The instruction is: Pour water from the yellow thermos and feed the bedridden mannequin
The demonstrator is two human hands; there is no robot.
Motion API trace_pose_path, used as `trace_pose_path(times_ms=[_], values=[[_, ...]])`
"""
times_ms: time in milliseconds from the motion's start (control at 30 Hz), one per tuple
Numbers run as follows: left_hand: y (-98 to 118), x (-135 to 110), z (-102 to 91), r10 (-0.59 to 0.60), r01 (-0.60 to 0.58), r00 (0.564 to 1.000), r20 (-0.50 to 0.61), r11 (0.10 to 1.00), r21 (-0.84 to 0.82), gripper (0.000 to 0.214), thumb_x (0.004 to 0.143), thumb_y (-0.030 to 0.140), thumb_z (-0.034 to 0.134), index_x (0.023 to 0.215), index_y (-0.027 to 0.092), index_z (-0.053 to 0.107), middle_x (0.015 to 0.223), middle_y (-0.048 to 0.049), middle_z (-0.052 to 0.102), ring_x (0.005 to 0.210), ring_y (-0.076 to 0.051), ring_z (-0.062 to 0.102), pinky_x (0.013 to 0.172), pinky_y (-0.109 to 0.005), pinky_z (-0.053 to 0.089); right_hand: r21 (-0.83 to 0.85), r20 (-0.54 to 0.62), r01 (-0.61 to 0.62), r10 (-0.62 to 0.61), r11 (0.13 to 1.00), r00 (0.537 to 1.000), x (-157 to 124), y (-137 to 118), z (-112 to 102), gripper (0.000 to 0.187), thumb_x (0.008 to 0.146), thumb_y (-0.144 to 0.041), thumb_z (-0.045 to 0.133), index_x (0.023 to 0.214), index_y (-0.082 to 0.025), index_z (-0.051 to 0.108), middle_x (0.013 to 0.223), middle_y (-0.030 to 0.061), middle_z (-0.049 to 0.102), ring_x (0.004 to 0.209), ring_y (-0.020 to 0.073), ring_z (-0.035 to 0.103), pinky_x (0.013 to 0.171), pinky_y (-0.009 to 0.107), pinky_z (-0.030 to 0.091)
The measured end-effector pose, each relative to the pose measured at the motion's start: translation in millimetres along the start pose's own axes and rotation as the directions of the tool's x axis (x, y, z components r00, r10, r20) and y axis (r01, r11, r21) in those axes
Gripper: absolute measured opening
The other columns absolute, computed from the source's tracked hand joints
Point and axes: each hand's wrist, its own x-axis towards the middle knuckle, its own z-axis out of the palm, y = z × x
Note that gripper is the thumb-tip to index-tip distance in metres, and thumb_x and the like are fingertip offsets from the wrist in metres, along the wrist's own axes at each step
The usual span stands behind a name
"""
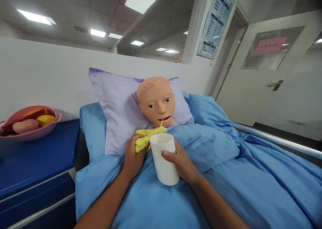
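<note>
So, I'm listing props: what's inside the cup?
A straw dips into the cup; its near side hides the bottom, so I can't tell whether there's liquid.

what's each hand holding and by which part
The right hand holds the white cup around its right side. The left hand holds the yellow cloth by its bunched left end.

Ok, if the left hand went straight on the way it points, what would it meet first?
Beyond the cloth it holds, the left hand would probably meet the dummy's head first, though depth is unclear.
</note>
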Motion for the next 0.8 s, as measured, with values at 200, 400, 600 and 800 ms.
trace_pose_path(times_ms=[200,400,600,800], values=[[0.2,0.4,-0.4,0.002,-0.002,1.0,-0.011,1.0,0.02,0.026,0.081,0.027,0.064,0.106,0.023,0.06,0.109,-0.0023,0.068,0.101,-0.02,0.062,0.096,-0.036,0.049,0.028,-0.011,-0.008,0.008,1.0,1.0,-0.5,0.8,0.9,0.059,0.069,-0.057,0.08,0.111,-0.021,0.061,0.1,0.0068,0.071,0.072,0.0188,0.064,0.062,0.031,0.051],[1.7,0.4,0.4,-0.023,0.023,1.0,-0.007,1.0,0.008,0.027,0.081,0.032,0.065,0.106,0.023,0.06,0.109,-0.0029,0.068,0.1,-0.02,0.063,0.095,-0.037,0.05,0.08,-0.031,-0.026,0.029,0.996,0.999,1.6,3.7,-1.0,0.057,0.072,-0.057,0.078,0.111,-0.02,0.06,0.099,0.0072,0.071,0.071,0.0194,0.066,0.059,0.03,0.052],[1.0,0.5,1.6,-0.032,0.032,0.999,-0.011,0.999,0.008,0.027,0.081,0.032,0.065,0.106,0.023,0.06,0.108,-0.0031,0.068,0.098,-0.02,0.064,0.093,-0.037,0.051,0.101,-0.07,-0.054,0.061,0.993,0.996,1.0,5.1,-0.8,0.056,0.073,-0.056,0.078,0.112,-0.02,0.06,0.099,0.0085,0.073,0.085,0.0255,0.07,0.061,0.031,0.054],[-0.4,-0.2,0.6,-0.023,0.023,1.0,-0.01,0.999,0.024,0.027,0.082,0.033,0.066,0.107,0.023,0.06,0.109,-0.0028,0.068,0.099,-0.02,0.063,0.093,-0.036,0.051,0.11,-0.132,-0.045,0.06,0.993,0.99,-1.3,0.8,7.2,0.058,0.071,-0.058,0.078,0.111,-0.02,0.06,0.094,0.0086,0.073,0.08,0.0253,0.07,0.06,0.032,0.055]])
